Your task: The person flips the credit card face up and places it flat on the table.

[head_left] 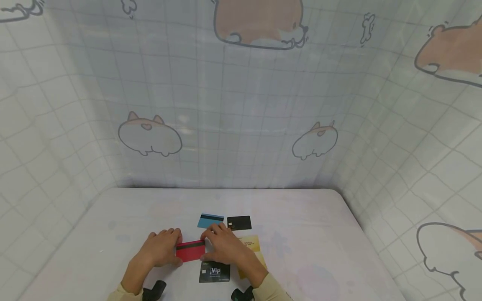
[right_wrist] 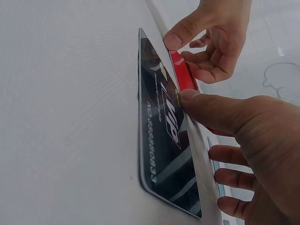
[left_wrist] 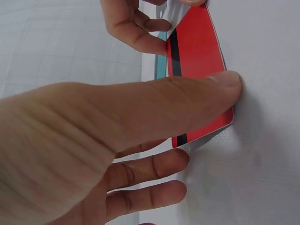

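A red card (head_left: 191,252) with a dark stripe along its far edge is held between both hands at its short ends. My left hand (head_left: 161,248) grips the left end, thumb (left_wrist: 225,82) over the near edge in the left wrist view. The right hand (head_left: 224,245) pinches the other end, with its thumb (right_wrist: 191,95) low by the near edge. Just in front of the red card lies a black card (head_left: 214,272) marked "Vip", close under the right thumb. The right hand and forearm partly cover yellow cards (head_left: 251,241) to the right.
Farther back on the white table (head_left: 308,242) lie a blue card (head_left: 209,221) with a dark stripe and a plain black card (head_left: 239,223), side by side. A patterned curtain (head_left: 241,146) rises along the table's back, with more cloth at both sides.
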`<action>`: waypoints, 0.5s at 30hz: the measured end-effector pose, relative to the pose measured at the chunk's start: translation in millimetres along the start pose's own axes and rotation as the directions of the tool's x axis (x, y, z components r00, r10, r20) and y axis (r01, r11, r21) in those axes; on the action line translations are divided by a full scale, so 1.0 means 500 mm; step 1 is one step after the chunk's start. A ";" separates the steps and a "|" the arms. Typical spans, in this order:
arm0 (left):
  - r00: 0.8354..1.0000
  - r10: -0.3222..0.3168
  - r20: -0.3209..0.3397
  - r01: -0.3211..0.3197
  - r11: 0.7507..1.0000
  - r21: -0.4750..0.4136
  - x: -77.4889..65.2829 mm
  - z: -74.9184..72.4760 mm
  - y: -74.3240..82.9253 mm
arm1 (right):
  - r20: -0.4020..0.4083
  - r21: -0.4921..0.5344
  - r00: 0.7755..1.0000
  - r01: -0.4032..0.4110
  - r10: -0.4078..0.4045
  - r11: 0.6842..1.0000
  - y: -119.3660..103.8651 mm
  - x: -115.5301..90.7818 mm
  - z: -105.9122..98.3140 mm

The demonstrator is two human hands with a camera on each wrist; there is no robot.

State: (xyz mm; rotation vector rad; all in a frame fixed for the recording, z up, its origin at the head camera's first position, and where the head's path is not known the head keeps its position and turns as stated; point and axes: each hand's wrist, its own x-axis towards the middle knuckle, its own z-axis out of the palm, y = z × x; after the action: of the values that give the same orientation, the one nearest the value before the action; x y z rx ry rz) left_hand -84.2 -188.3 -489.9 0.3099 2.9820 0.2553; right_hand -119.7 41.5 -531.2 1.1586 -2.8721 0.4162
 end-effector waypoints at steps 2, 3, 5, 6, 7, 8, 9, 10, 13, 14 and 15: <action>1.000 0.002 -0.007 -0.002 1.000 0.000 -0.001 0.002 0.001 | -0.002 -0.004 1.000 0.004 -0.004 1.000 0.000 -0.001 0.000; 1.000 0.003 -0.011 -0.003 1.000 -0.001 -0.001 0.003 0.002 | -0.002 -0.006 1.000 0.006 -0.006 1.000 0.000 -0.002 0.000; 1.000 0.004 -0.015 -0.004 1.000 -0.003 -0.002 0.004 0.003 | 0.000 -0.005 1.000 0.007 -0.007 1.000 0.000 -0.003 -0.001; 1.000 0.004 -0.017 -0.004 1.000 -0.003 -0.003 0.004 0.004 | 0.001 -0.005 1.000 0.006 -0.006 1.000 0.000 -0.003 -0.001; 1.000 0.005 -0.019 -0.005 1.000 -0.003 -0.003 0.004 0.005 | 0.001 -0.005 1.000 0.006 -0.006 1.000 0.000 -0.004 -0.001; 1.000 0.006 -0.020 -0.006 1.000 -0.003 -0.004 0.004 0.006 | 0.003 -0.005 1.000 0.005 -0.005 1.000 0.000 -0.004 -0.002; 1.000 0.007 -0.020 -0.007 1.000 -0.003 -0.004 0.004 0.007 | 0.003 -0.004 1.000 0.005 -0.005 1.000 0.001 -0.005 -0.002; 1.000 0.007 -0.020 -0.007 1.000 -0.004 -0.005 0.004 0.008 | 0.004 -0.006 1.000 0.006 -0.006 1.000 0.001 -0.006 -0.002; 1.000 0.015 -0.025 -0.015 1.000 -0.011 -0.008 0.003 0.009 | 0.003 -0.011 1.000 0.017 -0.017 1.000 0.003 -0.008 -0.003; 0.999 0.020 -0.028 -0.020 1.000 -0.014 -0.009 0.003 0.009 | 0.002 -0.013 1.000 0.021 -0.021 1.000 0.004 -0.009 -0.003; 0.999 0.025 -0.032 -0.025 1.000 -0.018 -0.011 0.003 0.010 | 0.002 -0.015 1.000 0.023 -0.023 1.000 0.004 -0.010 -0.005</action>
State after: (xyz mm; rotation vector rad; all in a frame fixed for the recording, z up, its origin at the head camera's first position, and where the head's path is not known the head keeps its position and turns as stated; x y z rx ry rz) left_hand -77.7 -184.5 -489.6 0.3443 3.0066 0.2933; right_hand -117.8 47.0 -530.1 1.1896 -2.8550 0.3928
